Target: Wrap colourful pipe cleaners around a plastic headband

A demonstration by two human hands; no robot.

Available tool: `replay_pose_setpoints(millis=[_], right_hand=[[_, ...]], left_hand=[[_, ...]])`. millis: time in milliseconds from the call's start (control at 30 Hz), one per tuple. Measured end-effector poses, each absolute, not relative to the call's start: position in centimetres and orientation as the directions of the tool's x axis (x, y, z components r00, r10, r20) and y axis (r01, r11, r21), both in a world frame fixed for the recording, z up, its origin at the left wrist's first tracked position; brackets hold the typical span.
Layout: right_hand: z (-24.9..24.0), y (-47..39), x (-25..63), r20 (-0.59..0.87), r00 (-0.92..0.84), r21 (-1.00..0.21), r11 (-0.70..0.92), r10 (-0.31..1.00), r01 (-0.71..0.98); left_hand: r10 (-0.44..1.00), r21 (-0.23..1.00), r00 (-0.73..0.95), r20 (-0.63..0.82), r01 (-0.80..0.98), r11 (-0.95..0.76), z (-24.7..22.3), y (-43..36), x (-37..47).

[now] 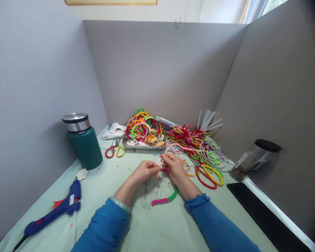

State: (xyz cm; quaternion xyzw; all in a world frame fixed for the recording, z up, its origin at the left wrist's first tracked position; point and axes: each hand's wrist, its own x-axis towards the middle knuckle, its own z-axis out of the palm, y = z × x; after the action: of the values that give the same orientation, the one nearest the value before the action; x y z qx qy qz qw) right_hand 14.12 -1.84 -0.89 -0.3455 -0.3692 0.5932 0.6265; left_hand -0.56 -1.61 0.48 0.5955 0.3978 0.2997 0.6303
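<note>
Hands [147, 170] pinching pipe cleaner [164, 170], tray [144, 147] holding coloured loops [144, 122]

Curved pink-and-green pipe cleaner [171, 198]

Right hand [171, 168] pinches pale-pink pipe cleaner [167, 149]; left hand [147, 170] just beside. Glue gun [68, 204] near left edge of worktop [157, 229].

Open tabletop [112, 178] right of green flask [85, 147], scissors [113, 151] beyond
</note>
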Motion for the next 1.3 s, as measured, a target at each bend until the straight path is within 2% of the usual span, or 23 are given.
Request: replay_pose_setpoints(millis=[167,333,567,933,1167,1300], right_hand=[[-0.4,-1.7,14.3,0.062,0.041,-0.856,0.074,0.997,-0.511],[0.0,-1.1,16.1,0.084,0.155,-0.821,0.157,0.984,-0.549],[-0.4,0.1,19.0,0.067,0.268,-0.799,0.212,0.961,-0.563],[-0.6,0.7,21.3,0.043,0.43,-0.796,0.291,0.902,-0.531],[-0.6,0.7,21.3,0.082,0.416,-0.791,0.313,0.906,-0.525],[-0.4,0.5,21.3,0.065,0.386,-0.791,0.284,0.92,-0.542]], left_hand=[[0.873,0.989,0.478,-0.099,0.141,0.035,0.6,-1.6,-0.5],[0.804,0.972,0.567,-0.18,0.23,0.056,0.5,-1.6,-0.9],[0.729,0.984,0.662,-0.173,0.151,0.096,1.2,-1.9,-1.5],[0.882,0.983,0.437,-0.176,0.131,0.131,0.9,-0.5,-3.0],[0.834,0.982,0.529,-0.156,-0.008,0.189,1.5,-0.5,-3.7],[0.888,0.98,0.433,-0.154,-0.046,0.193,1.1,-0.1,-4.0]])
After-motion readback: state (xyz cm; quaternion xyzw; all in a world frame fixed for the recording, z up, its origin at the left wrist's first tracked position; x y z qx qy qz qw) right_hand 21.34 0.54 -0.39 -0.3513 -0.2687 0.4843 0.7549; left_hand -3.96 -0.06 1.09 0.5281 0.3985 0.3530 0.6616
